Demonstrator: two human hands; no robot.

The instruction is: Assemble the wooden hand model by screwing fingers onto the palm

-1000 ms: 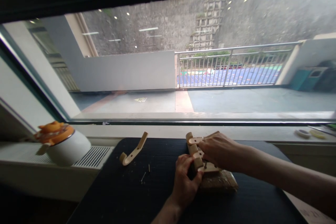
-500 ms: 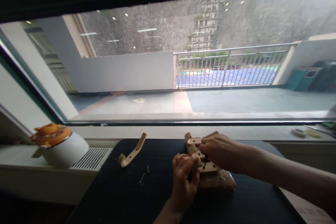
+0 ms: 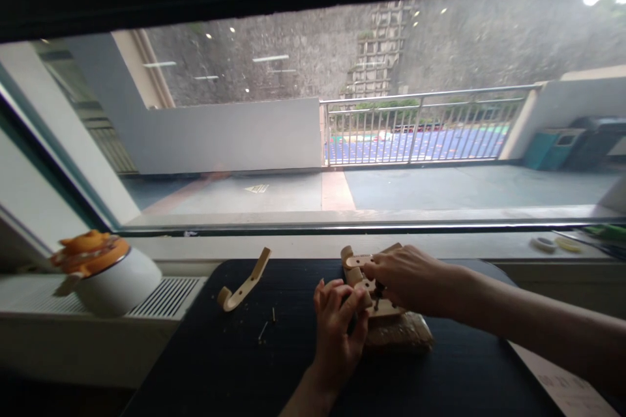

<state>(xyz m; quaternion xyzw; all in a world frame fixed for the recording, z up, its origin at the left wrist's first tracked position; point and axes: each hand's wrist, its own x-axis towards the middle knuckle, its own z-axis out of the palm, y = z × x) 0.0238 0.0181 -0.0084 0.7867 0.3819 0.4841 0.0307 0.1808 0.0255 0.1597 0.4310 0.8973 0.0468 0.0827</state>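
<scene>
My left hand is closed around the curved end of a pale wooden hook and steadies it. Above that same hook, my right hand is curled in a fist round what looks like a dark screwdriver, mostly hidden by the fingers. Its thin end points down at the wood. More wooden hooks lie side by side behind, partly covered by my hands. Under them is a brown, plastic-wrapped block. A separate wooden hook with holes lies at the left.
Two loose screws lie on the black table. To the left, a white pot with an orange lid stands on the vented ledge. Rolls of tape sit on the windowsill at right. A window rises behind the table.
The view has shifted slightly. My right fist has turned a little over the wooden hook, and the fingers of my left hand have shifted slightly on its curved end.
</scene>
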